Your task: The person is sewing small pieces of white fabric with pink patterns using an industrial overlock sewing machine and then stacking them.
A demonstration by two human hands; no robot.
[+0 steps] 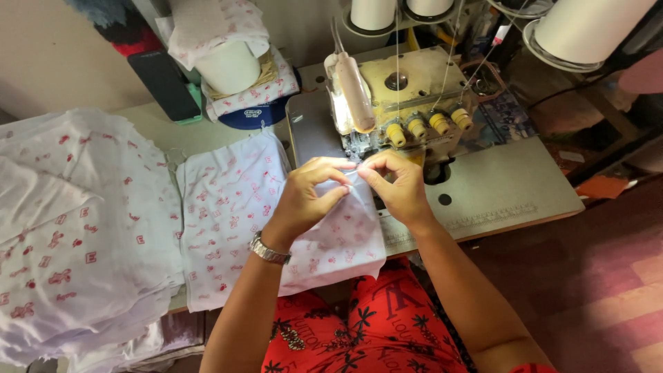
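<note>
At the centre of the frame, both hands meet on a small piece of white fabric (342,238) printed with red motifs: the left hand (309,197) and the right hand (396,186) each have fingertips pinched together on its top edge, just in front of the needle area of the overlock sewing machine (397,103). The piece hangs limp off the front of the machine table (504,186) toward the person's lap, so it looks soft and thin, a light knit by my guess. It seems to be lined up but not yet fed under the foot, so the stitching on this piece appears undone. Left of the hands lies a flat cut panel (224,207) of the same print, and at far left a thick, rumpled stack (76,228) waits. Four yellow tension knobs (428,124) and pale thread cones (587,27) sit along the top; a metal wristwatch (268,250) bands the left wrist
</note>
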